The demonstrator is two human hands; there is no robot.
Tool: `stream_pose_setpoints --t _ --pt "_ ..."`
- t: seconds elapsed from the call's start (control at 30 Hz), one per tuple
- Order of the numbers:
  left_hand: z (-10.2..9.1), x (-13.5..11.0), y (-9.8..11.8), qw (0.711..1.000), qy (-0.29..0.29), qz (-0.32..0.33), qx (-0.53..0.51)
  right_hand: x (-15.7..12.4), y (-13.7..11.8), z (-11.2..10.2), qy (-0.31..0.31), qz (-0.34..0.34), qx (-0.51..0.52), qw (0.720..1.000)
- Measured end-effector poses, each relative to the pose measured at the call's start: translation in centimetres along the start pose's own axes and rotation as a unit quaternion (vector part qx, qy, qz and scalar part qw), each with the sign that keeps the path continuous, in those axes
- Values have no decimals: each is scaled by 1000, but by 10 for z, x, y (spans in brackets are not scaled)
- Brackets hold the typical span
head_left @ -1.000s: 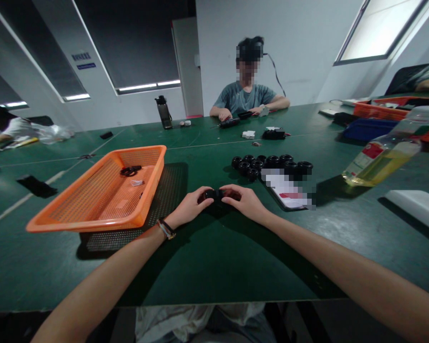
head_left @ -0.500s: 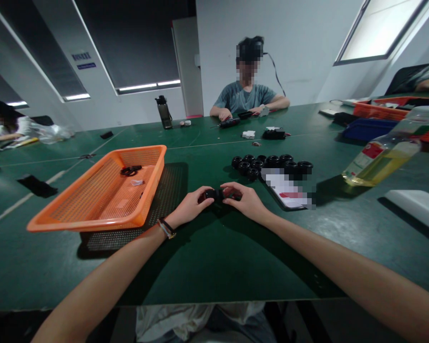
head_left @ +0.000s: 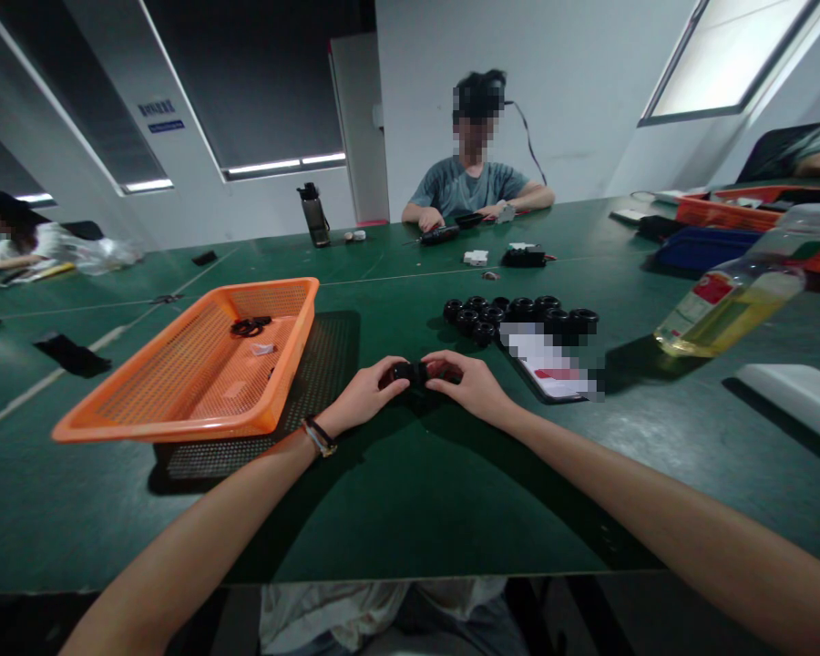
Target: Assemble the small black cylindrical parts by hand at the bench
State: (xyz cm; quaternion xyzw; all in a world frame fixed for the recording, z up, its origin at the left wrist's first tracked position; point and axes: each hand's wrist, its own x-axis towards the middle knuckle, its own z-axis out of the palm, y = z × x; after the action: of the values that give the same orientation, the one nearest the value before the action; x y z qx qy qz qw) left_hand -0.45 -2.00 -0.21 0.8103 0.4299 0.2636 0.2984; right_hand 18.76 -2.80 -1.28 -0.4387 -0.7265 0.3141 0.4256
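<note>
Between my two hands, just above the green table [head_left: 410, 510], is a small black part [head_left: 415, 373], dark and partly covered by fingers, so its exact kind is unclear. My left hand [head_left: 369, 392] pinches its left end between thumb and fingers. On the other end, my right hand [head_left: 471, 387] closes thumb and fingertips around the part. Beyond my right hand lies a cluster of several glossy black round pieces [head_left: 485, 317]. A phone [head_left: 547, 364] with a lit screen rests beside them, touching or nearly touching the cluster.
An orange mesh basket [head_left: 178, 426] on the left holds a black cable [head_left: 250, 326] and small bits. Right of the phone stands a bottle of yellow liquid [head_left: 724, 305], near a white object [head_left: 803, 396]. Across the table sits a person [head_left: 475, 187]; a dark water bottle [head_left: 312, 216] stands far left.
My right fingers have shifted very slightly around the black part. Otherwise hands and objects look the same.
</note>
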Motion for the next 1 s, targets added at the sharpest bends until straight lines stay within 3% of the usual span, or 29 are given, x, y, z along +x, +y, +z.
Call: stream_pose_setpoints --t 1.0 --pt "-1 -1 4 1000 0 -4 11 0 1 -2 -4 16 -19 1000"
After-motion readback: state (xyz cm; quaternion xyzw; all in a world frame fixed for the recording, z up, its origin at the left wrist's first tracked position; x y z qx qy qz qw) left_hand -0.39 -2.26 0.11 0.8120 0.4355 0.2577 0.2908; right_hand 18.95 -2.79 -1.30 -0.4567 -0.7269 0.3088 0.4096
